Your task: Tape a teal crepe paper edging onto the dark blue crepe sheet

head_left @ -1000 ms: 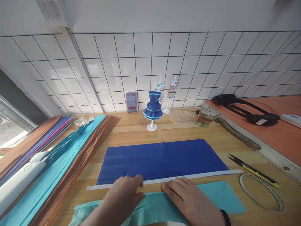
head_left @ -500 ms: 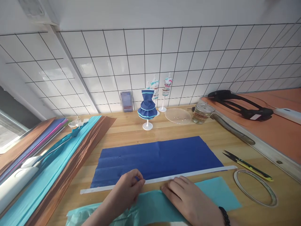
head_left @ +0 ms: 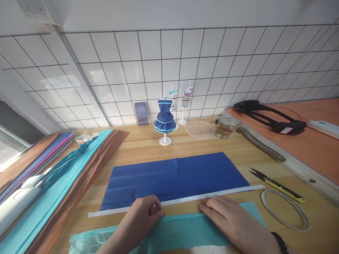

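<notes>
On the table (head_left: 127, 151), the near sheet (head_left: 185, 233) lies at the front, beneath the left hand (head_left: 145, 216) and the right hand (head_left: 227, 216). The far sheet (head_left: 172, 178) lies behind it; the strip (head_left: 182, 200) runs along the far sheet's front edge. The front mannequin (head_left: 165, 118) stands behind the far sheet, with two rear mannequins (head_left: 188, 97) nearer the wall (head_left: 116, 77). The disc (head_left: 199, 129), then the jar (head_left: 227, 127), sit to their right. The snips (head_left: 277, 184) lie right of the far sheet, behind the tape roll (head_left: 305, 223).

Wooden tabletop (head_left: 127, 151): is carrying these
Dark-blue sheet (head_left: 174, 176): is lying mid-table
White strip (head_left: 214, 195): is lining that sheet's near edge
Turquoise sheet (head_left: 185, 229): is lying nearest
Thread snips (head_left: 280, 187): are resting rightward
Blue-dressed mannequin (head_left: 164, 121): is standing behind
</notes>
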The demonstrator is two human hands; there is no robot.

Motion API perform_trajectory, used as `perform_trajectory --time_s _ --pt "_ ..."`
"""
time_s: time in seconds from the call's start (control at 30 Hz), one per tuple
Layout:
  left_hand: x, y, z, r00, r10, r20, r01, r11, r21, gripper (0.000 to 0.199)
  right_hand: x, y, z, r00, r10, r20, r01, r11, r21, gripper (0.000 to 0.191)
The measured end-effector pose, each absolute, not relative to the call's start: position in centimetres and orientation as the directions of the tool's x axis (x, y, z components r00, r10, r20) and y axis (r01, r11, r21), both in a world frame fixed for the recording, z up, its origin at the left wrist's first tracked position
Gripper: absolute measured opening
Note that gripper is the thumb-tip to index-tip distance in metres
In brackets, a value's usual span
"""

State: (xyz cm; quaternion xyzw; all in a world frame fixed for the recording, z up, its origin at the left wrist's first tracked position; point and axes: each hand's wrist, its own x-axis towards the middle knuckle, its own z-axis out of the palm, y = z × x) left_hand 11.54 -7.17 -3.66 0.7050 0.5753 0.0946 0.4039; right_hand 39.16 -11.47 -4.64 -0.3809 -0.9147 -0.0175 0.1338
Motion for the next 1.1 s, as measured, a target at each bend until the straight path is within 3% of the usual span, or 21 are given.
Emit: perform_trajectory --time_s 0.3,0.6,1.1 --pt "11.8 -7.5 -3.6 0.317 0.88 -0.354 0.789 -0.037 0.613 0.012 41.9 -12.0 -5.0 -0.627 0.714 0.312 0.743 0.668 -0.035 0.034" --pt "12.6 -7.6 -2.9 0.303 0.869 -0.39 0.876 -0.093 0.474 0.011 45.7 -12.6 -4.1 -0.43 0.894 0.128 0.859 0.448 -0.247 0.026" --pt "13.3 -7.4 -2.8 0.32 0.829 -0.459 0.939 -0.212 0.272 0.018 49.0 -13.6 -4.2 -0.17 0.978 0.123 0.876 0.207 -0.435 0.027"
